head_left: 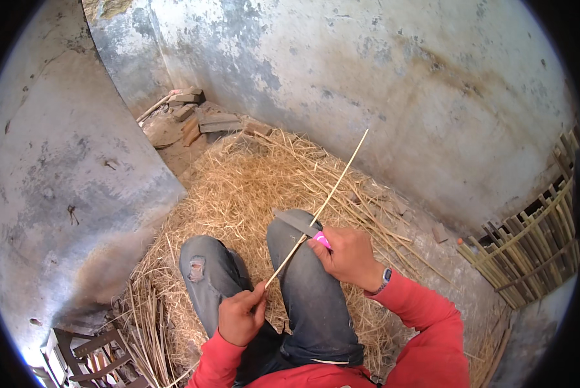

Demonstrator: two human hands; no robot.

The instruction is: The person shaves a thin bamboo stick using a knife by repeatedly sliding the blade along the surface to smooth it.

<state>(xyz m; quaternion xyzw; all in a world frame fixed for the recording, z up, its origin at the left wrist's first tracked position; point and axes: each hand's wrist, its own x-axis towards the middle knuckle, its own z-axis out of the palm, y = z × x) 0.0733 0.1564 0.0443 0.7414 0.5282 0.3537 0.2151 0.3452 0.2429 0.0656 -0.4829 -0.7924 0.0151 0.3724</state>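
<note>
A thin pale strip of split cane or bamboo (337, 185) slants across my knees, its far end pointing up toward the wall. My left hand (241, 315) pinches the near end of this strip between thumb and fingers. Over my right knee, my right hand (349, 255) is closed round the pink handle of a knife (294, 224). The blade points left and lies across the strip, apparently touching it. My right thumb rests close to the strip beside the handle; whether it presses on it I cannot tell.
Straw-like shavings (244, 174) cover the floor around my legs. Long loose strips (383, 223) lie to the right, and a bundle of sticks (151, 330) at lower left. Bricks (186, 97) are piled in the far corner. A slatted wooden rack (529, 249) stands at the right wall.
</note>
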